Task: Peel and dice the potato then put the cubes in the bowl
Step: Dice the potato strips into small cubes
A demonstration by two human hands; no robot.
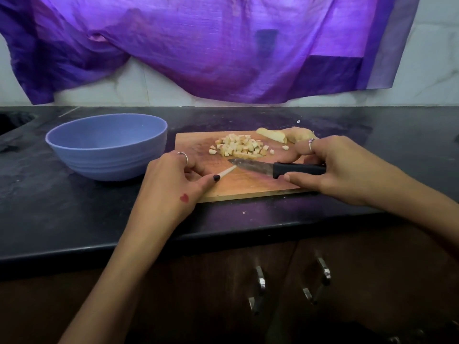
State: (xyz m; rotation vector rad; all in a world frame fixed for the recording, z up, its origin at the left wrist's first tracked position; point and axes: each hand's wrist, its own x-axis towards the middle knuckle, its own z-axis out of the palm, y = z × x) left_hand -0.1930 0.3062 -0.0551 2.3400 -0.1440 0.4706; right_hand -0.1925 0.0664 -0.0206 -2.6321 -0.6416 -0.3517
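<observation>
right hand (330, 167) grips the black handle of a knife (275, 168), fingers curled round it, blade pointing left and lying low over the wooden cutting board (248, 187), tip near the middle of the board. left hand (173, 180) sits at the board's left edge, thumb and fingers pinching a thin pale potato strip (227, 171) that angles up toward the knife tip; strip end and blade tip look to be touching or just about, can't tell which. pile of diced potato cubes (242, 146) sits on the far half of the board, a few loose cubes off to its right. uncut peeled potato pieces (278, 136) lie at the board's far right corner, partly behind the right hand's fingers. blue bowl (106, 147) stands on the black counter (74, 207) just left of the board, no cubes visible inside from this angle. rings on both hands, dark nail polish on the left thumb, small red heart mark on the back of the left hand. purple cloth (223, 45) hangs on the tiled wall behind. cabinet handles (260, 281) below the counter edge.
</observation>
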